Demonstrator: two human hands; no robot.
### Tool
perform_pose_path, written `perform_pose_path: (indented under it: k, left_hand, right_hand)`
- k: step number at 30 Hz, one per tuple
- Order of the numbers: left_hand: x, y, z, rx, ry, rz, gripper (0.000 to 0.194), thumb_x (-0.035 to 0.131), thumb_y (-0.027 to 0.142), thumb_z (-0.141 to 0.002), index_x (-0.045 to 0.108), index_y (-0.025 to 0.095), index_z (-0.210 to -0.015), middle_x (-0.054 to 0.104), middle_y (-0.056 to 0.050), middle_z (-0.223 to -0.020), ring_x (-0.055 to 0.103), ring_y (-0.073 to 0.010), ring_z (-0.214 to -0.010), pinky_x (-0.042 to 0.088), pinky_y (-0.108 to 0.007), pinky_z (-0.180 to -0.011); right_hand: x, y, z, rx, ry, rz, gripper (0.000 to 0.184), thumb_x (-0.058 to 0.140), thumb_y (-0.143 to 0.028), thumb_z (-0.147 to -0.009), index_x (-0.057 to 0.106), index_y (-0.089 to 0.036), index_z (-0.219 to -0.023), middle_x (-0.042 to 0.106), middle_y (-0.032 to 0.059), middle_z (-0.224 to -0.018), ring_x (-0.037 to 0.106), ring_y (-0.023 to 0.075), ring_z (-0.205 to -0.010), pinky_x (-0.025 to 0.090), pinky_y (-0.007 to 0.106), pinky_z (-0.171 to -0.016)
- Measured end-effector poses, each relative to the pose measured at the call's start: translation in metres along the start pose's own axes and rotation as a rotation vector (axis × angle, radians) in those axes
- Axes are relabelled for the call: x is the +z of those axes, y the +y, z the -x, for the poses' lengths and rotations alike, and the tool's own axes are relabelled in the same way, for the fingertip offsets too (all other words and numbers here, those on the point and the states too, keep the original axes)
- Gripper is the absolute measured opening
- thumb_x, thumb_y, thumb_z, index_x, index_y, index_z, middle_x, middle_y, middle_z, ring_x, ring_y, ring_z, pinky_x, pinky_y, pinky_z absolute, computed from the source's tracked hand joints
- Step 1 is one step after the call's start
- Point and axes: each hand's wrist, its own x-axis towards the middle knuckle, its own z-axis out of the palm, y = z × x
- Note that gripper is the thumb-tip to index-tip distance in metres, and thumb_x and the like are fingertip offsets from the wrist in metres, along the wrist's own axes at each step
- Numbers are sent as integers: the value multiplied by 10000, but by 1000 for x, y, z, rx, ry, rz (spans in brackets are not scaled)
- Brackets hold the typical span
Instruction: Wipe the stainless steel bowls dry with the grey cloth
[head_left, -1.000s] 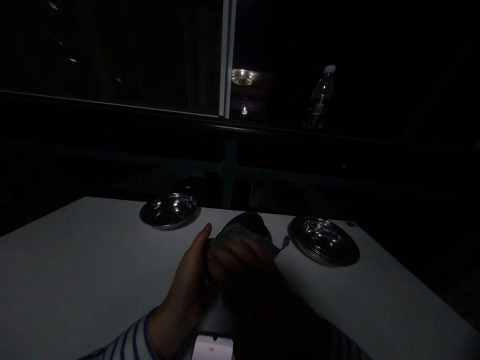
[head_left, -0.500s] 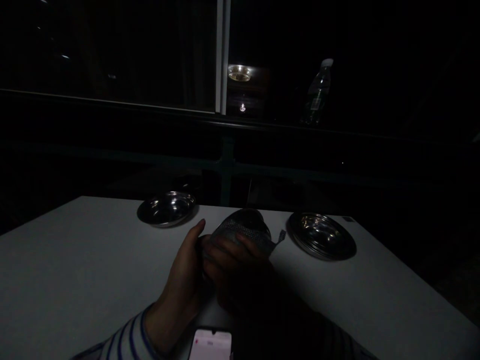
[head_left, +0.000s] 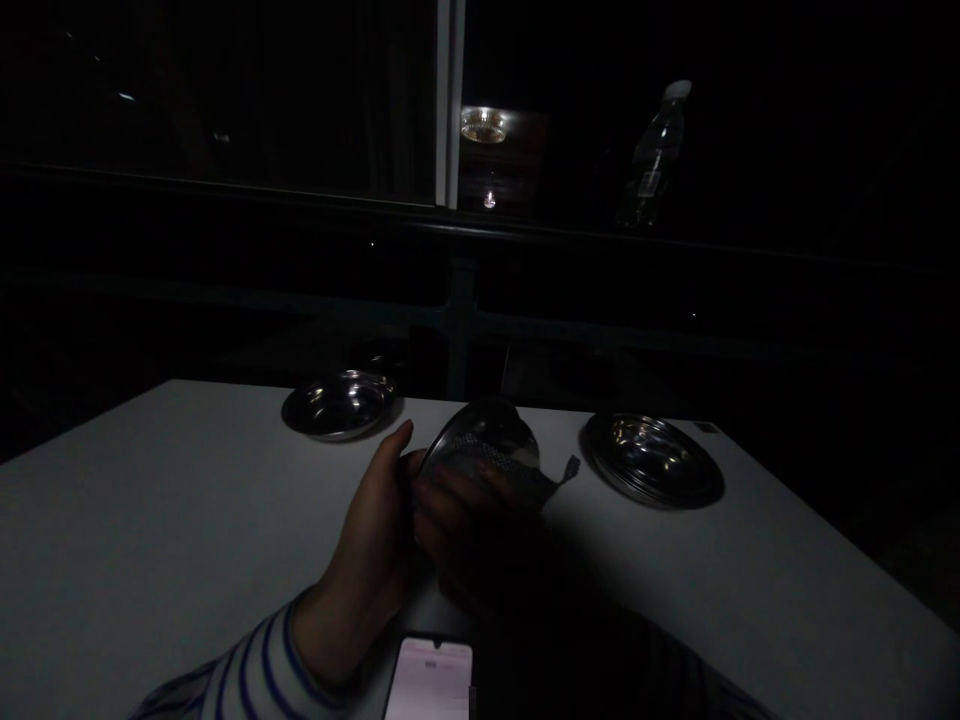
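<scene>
While the left hand [head_left: 360, 545] cups the near-left edge of a metal bowl [head_left: 491, 418], the right hand [head_left: 469, 520] holds a gray cloth [head_left: 525, 482] against it; wiping looks underway — not finished. Left of that bowl lies a lone dish [head_left: 341, 407], right of it stacked dishes [head_left: 652, 462]; their progress is unclear. Since the earlier frame, more bare metal shows above the cloth.
</scene>
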Motion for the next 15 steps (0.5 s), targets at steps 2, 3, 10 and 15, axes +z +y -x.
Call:
perform_pose_path:
  k: [2,3,10,15]
  left_hand:
    - [-2,-1,-2,-46,-36,9,349,568,454,-735,575,169,-534,487,22,-417,453,-102,-368,357,-228,-410]
    - [-3,-2,-3,-66,-46,7,365,565,470,-734,557,173,-522,485,26,-418,447,-96,-366,347,-221,-405]
    - [-5,-9,-3,96,89,-168,394,666,510,-638,560,154,-505,529,18,-439,477,-104,-397,363,-222,-415]
    - [-8,-7,-6,132,37,-114,306,711,432,-630,682,129,-663,624,-22,-541,555,-137,-482,418,-240,-478]
  right_hand:
    - [5,-4,2,-16,20,-1,329,389,-242,-906,527,-155,-1191,509,28,-1313,273,180,-1329,190,395,-1131]
    - [6,-3,2,-12,21,-7,331,387,-252,-906,525,-160,-1194,509,27,-1313,281,181,-1325,190,396,-1130]
    - [-11,23,-8,141,98,-108,327,399,-341,-914,530,-179,-1166,587,62,-1208,435,197,-1215,325,408,-1041]
    - [-15,53,4,357,183,-258,341,318,-210,-937,494,-116,-1213,553,129,-1245,455,176,-1215,404,375,-1002]
